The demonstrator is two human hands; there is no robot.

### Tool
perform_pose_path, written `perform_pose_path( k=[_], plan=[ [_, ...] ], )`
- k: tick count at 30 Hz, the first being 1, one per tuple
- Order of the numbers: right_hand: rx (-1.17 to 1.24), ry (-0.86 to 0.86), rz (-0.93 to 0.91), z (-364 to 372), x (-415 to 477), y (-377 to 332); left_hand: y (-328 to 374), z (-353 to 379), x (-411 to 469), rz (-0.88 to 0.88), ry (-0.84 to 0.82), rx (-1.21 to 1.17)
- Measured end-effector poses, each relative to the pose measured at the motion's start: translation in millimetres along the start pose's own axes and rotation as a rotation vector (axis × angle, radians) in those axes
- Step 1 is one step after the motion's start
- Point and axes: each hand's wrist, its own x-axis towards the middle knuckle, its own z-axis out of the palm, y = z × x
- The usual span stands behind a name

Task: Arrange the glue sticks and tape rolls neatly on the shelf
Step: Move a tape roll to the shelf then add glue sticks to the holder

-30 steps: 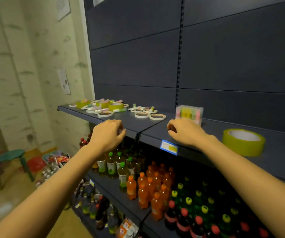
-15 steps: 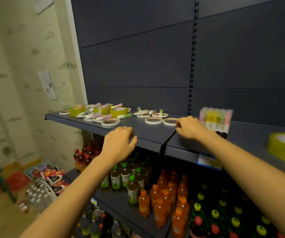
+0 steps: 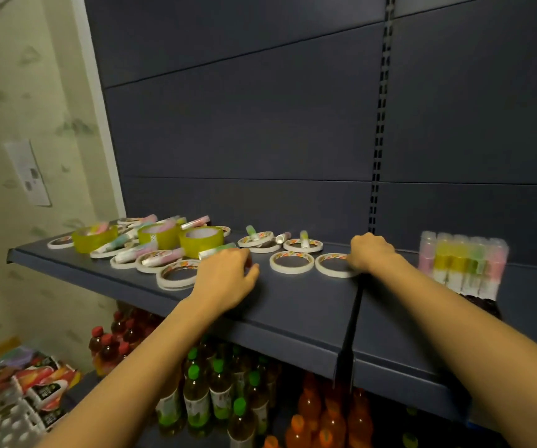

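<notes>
Fingers of my left hand (image 3: 225, 279) curl beside a pastel green glue stick (image 3: 217, 251) lying flat, long axis left-right, on the dark grey metal shelf (image 3: 293, 305). My right hand (image 3: 370, 253), fingers curled, touches a white tape ring (image 3: 330, 272); both grips unclear.

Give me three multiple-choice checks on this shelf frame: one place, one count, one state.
1. Where is the wrapped glue-stick pack?
A) to the right of the right hand
B) at the far left end
C) on the floor

2. How many wide yellow tape rolls are on the shelf?
A) one
B) three
C) six

3. How are the loose glue sticks placed?
A) upright in a row
B) boxed
C) lying scattered over the thin white rolls

Key:
1A, the pack stands just beyond the right hand.
2B, three stand in the left cluster.
3C, they lie flat across the rolls.
</notes>
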Motion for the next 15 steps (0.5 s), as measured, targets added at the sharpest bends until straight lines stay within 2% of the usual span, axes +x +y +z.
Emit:
perform_pose_path(
  k=[9,15],
  plan=[
    [-0.124,-0.107,0.097,9.7,31.0,-5.4,-13.9,46.4,69.6,0.017,-0.156,0.05],
    [-0.109,0.016,0.173,-10.1,19.5,-5.5,-10.4,72.6,108.7,0.051,-0.388,0.032]
  ],
)
